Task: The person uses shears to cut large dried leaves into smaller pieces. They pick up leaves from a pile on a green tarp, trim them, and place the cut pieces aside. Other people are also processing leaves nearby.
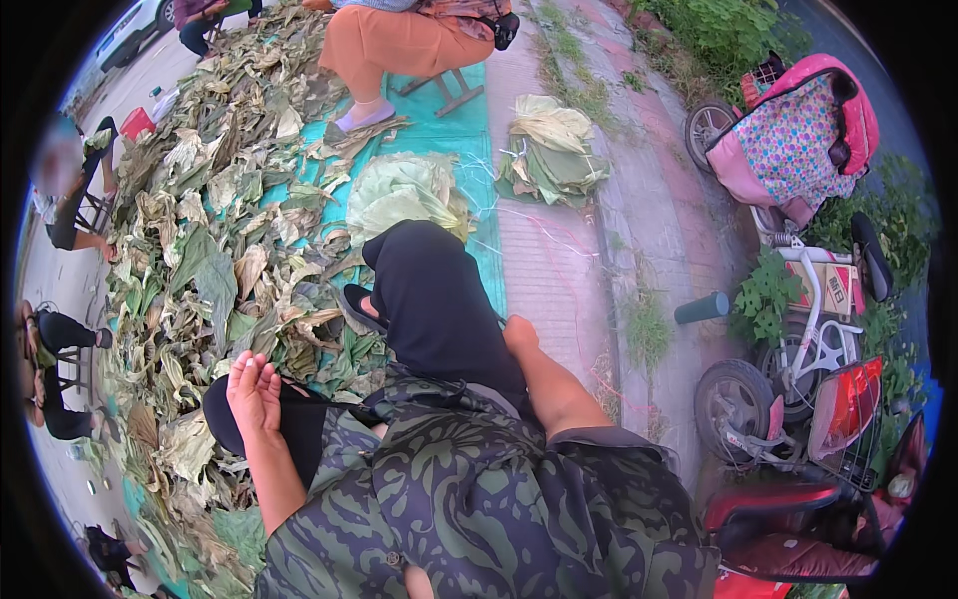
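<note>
My left hand (254, 393) is raised over my left knee, palm up, fingers loosely bent, holding nothing visible. It hovers beside a broad heap of large half-dried leaves (217, 262). My right hand (520, 335) is down beside my right knee, at the edge of a teal tarp (485, 258); its fingers are largely hidden, so what it holds cannot be told. Just beyond my right knee lies a neat stack of pale green leaves (404, 191) on the tarp. Farther right, a tied bundle of leaves (554, 161) rests on the pavement, with thin plastic string (550, 228) trailing nearby.
A person in orange trousers (412, 41) sits on a low stool (449, 93) ahead. Several people sit along the heap's left side, near a red bucket (137, 122). At right stand a parked two-wheeler (804, 352) with a pink dotted cover (793, 142) and a short green post (701, 308).
</note>
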Action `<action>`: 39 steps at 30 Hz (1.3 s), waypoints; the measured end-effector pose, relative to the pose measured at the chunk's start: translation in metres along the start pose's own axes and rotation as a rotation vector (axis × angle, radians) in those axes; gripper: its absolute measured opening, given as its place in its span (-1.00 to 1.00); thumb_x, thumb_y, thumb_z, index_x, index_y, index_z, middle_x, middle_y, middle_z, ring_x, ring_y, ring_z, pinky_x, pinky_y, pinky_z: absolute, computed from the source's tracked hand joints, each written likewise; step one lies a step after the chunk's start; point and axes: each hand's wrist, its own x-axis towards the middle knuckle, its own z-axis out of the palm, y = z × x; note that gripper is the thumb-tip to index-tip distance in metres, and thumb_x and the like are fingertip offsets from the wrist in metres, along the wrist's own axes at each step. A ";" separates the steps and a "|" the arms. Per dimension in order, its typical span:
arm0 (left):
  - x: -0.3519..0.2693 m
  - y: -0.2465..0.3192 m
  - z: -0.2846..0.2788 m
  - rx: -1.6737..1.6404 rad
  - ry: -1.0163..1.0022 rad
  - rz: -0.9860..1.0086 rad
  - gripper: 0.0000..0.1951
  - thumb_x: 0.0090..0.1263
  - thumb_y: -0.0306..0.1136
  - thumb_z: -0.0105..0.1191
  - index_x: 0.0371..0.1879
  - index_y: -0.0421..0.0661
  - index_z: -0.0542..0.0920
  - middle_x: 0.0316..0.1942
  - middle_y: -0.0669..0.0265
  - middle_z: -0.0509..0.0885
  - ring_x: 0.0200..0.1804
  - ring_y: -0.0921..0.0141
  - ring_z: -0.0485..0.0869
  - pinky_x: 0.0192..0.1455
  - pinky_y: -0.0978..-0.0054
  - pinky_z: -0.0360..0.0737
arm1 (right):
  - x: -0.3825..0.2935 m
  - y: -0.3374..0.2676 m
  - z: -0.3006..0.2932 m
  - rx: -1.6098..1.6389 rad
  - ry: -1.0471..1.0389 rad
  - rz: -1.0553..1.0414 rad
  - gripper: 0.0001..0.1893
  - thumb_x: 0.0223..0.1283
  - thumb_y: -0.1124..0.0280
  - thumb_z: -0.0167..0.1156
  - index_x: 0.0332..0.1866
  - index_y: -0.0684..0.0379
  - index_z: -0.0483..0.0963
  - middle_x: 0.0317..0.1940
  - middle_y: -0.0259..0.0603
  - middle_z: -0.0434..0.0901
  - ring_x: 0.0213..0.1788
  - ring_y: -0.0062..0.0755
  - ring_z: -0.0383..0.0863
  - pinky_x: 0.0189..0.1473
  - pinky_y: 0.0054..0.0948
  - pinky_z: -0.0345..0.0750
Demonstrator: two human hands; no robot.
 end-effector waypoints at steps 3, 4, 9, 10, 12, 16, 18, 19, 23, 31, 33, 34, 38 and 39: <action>0.005 -0.003 -0.006 -0.012 0.005 -0.008 -0.83 0.32 -0.44 0.01 -0.13 -0.09 0.48 -0.32 0.32 0.64 -0.42 0.50 0.63 -0.42 0.61 0.59 | 0.018 0.004 0.012 0.022 0.003 -0.029 -0.68 -0.02 0.28 0.11 -0.17 0.22 0.53 -0.07 0.05 0.54 0.01 -0.01 0.53 -0.03 -0.18 0.49; 0.005 -0.004 -0.006 -0.014 0.004 -0.015 -0.83 0.32 -0.45 0.01 -0.13 -0.09 0.48 -0.32 0.32 0.64 -0.42 0.50 0.63 -0.42 0.61 0.59 | 0.024 0.005 0.015 0.024 0.000 -0.026 -0.68 -0.01 0.27 0.11 -0.16 0.22 0.53 -0.07 0.05 0.54 0.01 0.00 0.53 -0.03 -0.17 0.49; 0.008 -0.012 -0.006 -0.021 0.006 -0.041 -0.83 0.31 -0.45 0.03 -0.13 -0.10 0.47 -0.33 0.32 0.64 -0.42 0.50 0.63 -0.43 0.60 0.60 | 0.031 0.009 0.019 0.036 -0.011 -0.021 -0.63 -0.01 0.19 0.13 -0.14 0.22 0.52 -0.08 0.04 0.54 0.02 0.01 0.52 -0.03 -0.15 0.49; 0.008 -0.013 -0.005 -0.017 0.014 -0.047 -0.83 0.31 -0.45 0.03 -0.14 -0.09 0.48 -0.34 0.33 0.63 -0.42 0.50 0.62 -0.43 0.60 0.60 | 0.028 0.008 0.016 0.026 -0.018 -0.022 -0.62 -0.02 0.17 0.14 -0.14 0.21 0.52 -0.08 0.04 0.54 0.02 0.01 0.52 -0.03 -0.15 0.49; 0.009 -0.012 -0.003 -0.008 0.026 -0.056 -0.84 0.31 -0.45 0.03 -0.15 -0.10 0.48 -0.34 0.32 0.63 -0.42 0.50 0.62 -0.44 0.59 0.60 | 0.025 0.009 0.012 -0.015 -0.013 -0.011 -0.60 -0.03 0.14 0.16 -0.15 0.21 0.52 -0.08 0.03 0.55 0.02 0.00 0.52 -0.02 -0.16 0.49; 0.011 -0.012 0.014 -0.029 -0.007 -0.071 -0.85 0.30 -0.46 0.04 -0.17 -0.11 0.48 -0.36 0.30 0.63 -0.42 0.48 0.62 -0.44 0.60 0.59 | 0.020 0.018 -0.001 -0.101 0.029 -0.017 -0.54 -0.09 0.05 0.21 -0.17 0.22 0.52 -0.09 0.04 0.55 0.00 -0.05 0.54 -0.02 -0.20 0.49; 0.011 -0.015 0.017 -0.047 -0.029 -0.069 -0.85 0.29 -0.48 0.04 -0.18 -0.12 0.48 -0.37 0.30 0.63 -0.43 0.48 0.62 -0.43 0.60 0.59 | 0.025 0.023 0.000 -0.100 0.022 -0.001 -0.52 -0.10 0.04 0.22 -0.19 0.24 0.52 -0.12 0.05 0.56 -0.02 -0.04 0.55 -0.04 -0.20 0.49; 0.010 -0.016 0.018 -0.050 -0.023 -0.076 -0.85 0.29 -0.48 0.04 -0.18 -0.12 0.48 -0.37 0.29 0.63 -0.44 0.48 0.62 -0.44 0.60 0.60 | 0.023 0.020 -0.002 -0.094 0.035 -0.003 -0.53 -0.09 0.05 0.21 -0.19 0.24 0.52 -0.13 0.06 0.56 -0.03 -0.04 0.55 -0.05 -0.19 0.50; 0.006 -0.022 0.016 -0.036 -0.019 -0.114 -0.86 0.29 -0.48 0.03 -0.20 -0.11 0.48 -0.38 0.30 0.63 -0.45 0.50 0.62 -0.45 0.61 0.59 | 0.038 0.022 0.006 -0.113 0.032 -0.074 -0.63 0.00 0.13 0.11 -0.23 0.24 0.53 -0.14 0.06 0.56 -0.03 -0.01 0.55 -0.06 -0.17 0.49; 0.010 -0.024 0.016 -0.014 -0.013 -0.146 -0.87 0.29 -0.45 0.04 -0.21 -0.08 0.48 -0.39 0.33 0.63 -0.45 0.51 0.60 -0.44 0.62 0.57 | 0.089 0.043 0.039 -0.006 -0.049 -0.239 -0.51 0.09 -0.02 -0.04 -0.12 0.18 0.53 -0.07 0.04 0.54 0.03 -0.01 0.50 0.01 -0.18 0.43; 0.012 -0.027 0.013 -0.019 -0.010 -0.148 -0.87 0.29 -0.45 0.04 -0.21 -0.08 0.48 -0.39 0.33 0.63 -0.46 0.51 0.60 -0.44 0.61 0.57 | 0.086 0.035 0.035 0.061 -0.081 -0.164 -0.48 0.09 -0.07 -0.07 -0.10 0.17 0.53 -0.06 0.02 0.54 0.05 -0.03 0.49 0.02 -0.20 0.43; 0.012 -0.030 0.009 -0.021 -0.011 -0.156 -0.87 0.29 -0.44 0.04 -0.20 -0.08 0.48 -0.38 0.34 0.62 -0.44 0.51 0.60 -0.43 0.61 0.56 | 0.084 0.030 0.032 0.094 -0.097 -0.126 -0.46 0.09 -0.10 -0.08 -0.09 0.16 0.52 -0.05 0.01 0.54 0.05 -0.03 0.49 0.02 -0.21 0.42; 0.013 -0.037 0.012 0.033 -0.109 -0.188 -0.87 0.31 -0.42 0.02 -0.19 -0.06 0.49 -0.34 0.34 0.63 -0.41 0.51 0.61 -0.39 0.60 0.56 | 0.102 0.049 0.034 0.086 -0.055 -0.233 -0.45 0.07 -0.12 -0.06 -0.10 0.15 0.52 -0.05 -0.02 0.54 0.04 -0.05 0.49 0.01 -0.21 0.42; 0.015 -0.036 0.010 0.041 -0.093 -0.184 -0.87 0.31 -0.42 0.02 -0.19 -0.06 0.49 -0.34 0.34 0.62 -0.42 0.51 0.61 -0.40 0.60 0.56 | 0.098 0.046 0.035 0.139 -0.027 -0.257 -0.49 0.06 -0.06 0.01 -0.13 0.20 0.52 -0.09 -0.01 0.56 -0.02 -0.06 0.53 -0.04 -0.20 0.45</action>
